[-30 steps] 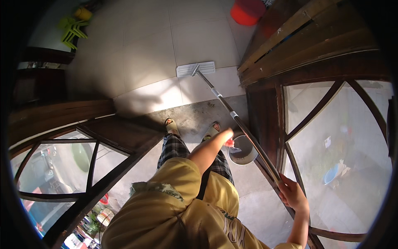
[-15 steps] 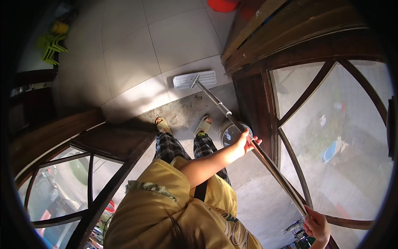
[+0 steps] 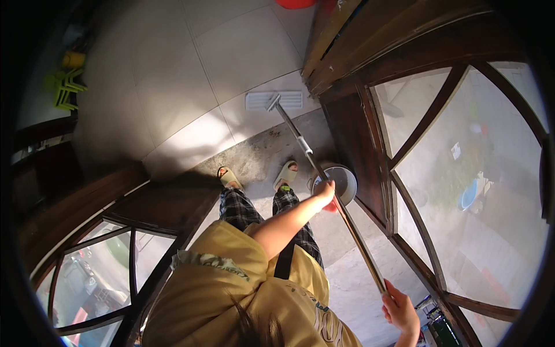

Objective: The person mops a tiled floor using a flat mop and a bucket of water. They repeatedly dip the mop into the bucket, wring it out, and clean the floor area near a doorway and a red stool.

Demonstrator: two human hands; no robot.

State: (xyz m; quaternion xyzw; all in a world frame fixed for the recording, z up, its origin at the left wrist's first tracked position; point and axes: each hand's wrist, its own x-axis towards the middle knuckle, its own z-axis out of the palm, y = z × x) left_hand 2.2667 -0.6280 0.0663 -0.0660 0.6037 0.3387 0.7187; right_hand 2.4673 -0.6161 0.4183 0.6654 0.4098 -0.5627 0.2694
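The mop [image 3: 360, 246] spans the doorway diagonally, its head [image 3: 291, 100] resting on the pale floor tiles [image 3: 167, 81] just beyond the concrete strip [image 3: 254, 151]. The left hand [image 3: 325, 195] is closed around the middle of the pole; the right hand [image 3: 399, 306] is closed around its upper end. For an effective stroke, guide with the left hand, drive with the right, and let the swivel joint hold the head level so that its full underside bears evenly. Apply light, uniform pressure and overlap passes along the tile edge. Avoid striking the dark door panel [image 3: 351, 130] at the right of the head, and route the pole clear of the bucket [image 3: 349, 180], which stands close beside it; the bucket's contents cannot be determined. Place the slippers [image 3: 286, 176] firmly, as the strip could be slippery when wet. The head is a flat, white, ribbed rectangle, probably plastic; any pad beneath is hidden. The pole is a slim, glossy metal tube with a pale collar. The tiles appear smooth with straight joints, the strip rough and stained. The door combines dark timber and curved bars with hazy glass [image 3: 485, 168].
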